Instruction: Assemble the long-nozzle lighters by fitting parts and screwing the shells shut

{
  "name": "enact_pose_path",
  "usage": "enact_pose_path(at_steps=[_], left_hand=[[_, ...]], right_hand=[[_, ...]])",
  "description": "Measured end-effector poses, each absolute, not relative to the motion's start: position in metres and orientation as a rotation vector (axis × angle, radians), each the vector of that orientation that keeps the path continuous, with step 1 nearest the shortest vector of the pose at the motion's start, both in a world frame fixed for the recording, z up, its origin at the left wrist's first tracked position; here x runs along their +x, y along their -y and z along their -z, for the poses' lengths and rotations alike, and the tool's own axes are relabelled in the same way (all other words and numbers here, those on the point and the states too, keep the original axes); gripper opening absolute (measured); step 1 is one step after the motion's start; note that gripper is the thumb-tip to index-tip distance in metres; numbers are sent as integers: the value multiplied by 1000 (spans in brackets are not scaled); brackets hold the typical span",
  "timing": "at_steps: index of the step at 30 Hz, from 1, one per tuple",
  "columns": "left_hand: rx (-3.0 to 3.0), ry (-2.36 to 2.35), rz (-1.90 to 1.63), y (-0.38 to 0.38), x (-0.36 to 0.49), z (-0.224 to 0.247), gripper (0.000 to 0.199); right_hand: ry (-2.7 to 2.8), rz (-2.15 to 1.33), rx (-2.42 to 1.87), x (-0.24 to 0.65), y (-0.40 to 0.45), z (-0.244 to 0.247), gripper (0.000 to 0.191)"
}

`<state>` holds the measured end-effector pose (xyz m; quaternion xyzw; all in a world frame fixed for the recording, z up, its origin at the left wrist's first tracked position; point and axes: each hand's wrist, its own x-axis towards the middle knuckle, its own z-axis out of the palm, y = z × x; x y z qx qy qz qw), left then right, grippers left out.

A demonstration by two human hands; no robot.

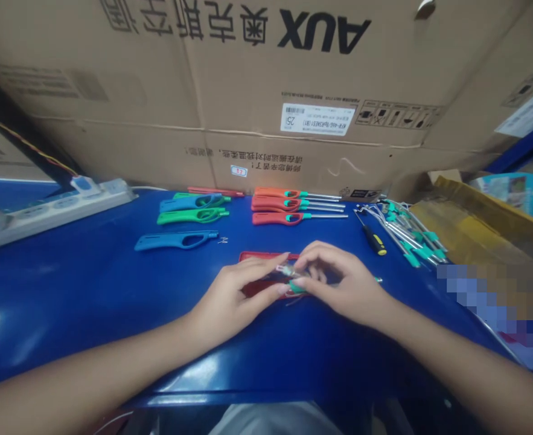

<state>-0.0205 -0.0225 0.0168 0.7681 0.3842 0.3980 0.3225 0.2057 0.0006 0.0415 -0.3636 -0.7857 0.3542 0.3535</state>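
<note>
Both my hands meet over the blue table at an opened red lighter handle. One red handle half (253,256) shows behind my fingers, and another red handle half (261,289) lies between my left thumb and index finger. My left hand (234,290) closes its thumb and fingers around this nearer half. With bent fingers, my right hand (338,278) pinches at a small green lighter part (297,286). A small clear and whitish piece (286,270) sits between the fingertips of both hands. My right fingers hide part of the assembly, and a thin wire pokes out below.
Assembled red and orange lighters (275,219) lie behind my hands. Blue and green handles (175,241) lie to the left, near a small spring (223,240). A screwdriver (375,240), metal lighter tubes (406,235) and an open carton (483,211) are right; a power strip (62,208) is left.
</note>
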Motion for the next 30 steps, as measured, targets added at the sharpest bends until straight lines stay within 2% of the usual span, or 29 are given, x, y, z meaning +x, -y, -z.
enact_pose_path(at_steps=[8,12,19,25,30], left_hand=[[1672,-1072,-1086,28,-12,-24,20],[1486,-1086,-1097,24,-14,-26,23],[1404,-1087,-999,16,-22,-26,32],[1496,-1132,-851,16,-24,-26,41],[1563,-1102,-818,19,-24,-25,33]], right_hand=[[2135,-897,-837,203,5,-32,11],[2313,-807,-847,211,5,-34,20],[2794,-547,-781,221,3,-34,13],[2537,-866,-793,221,0,-33,7],[2320,-980,-933,219,-5,-31,8]])
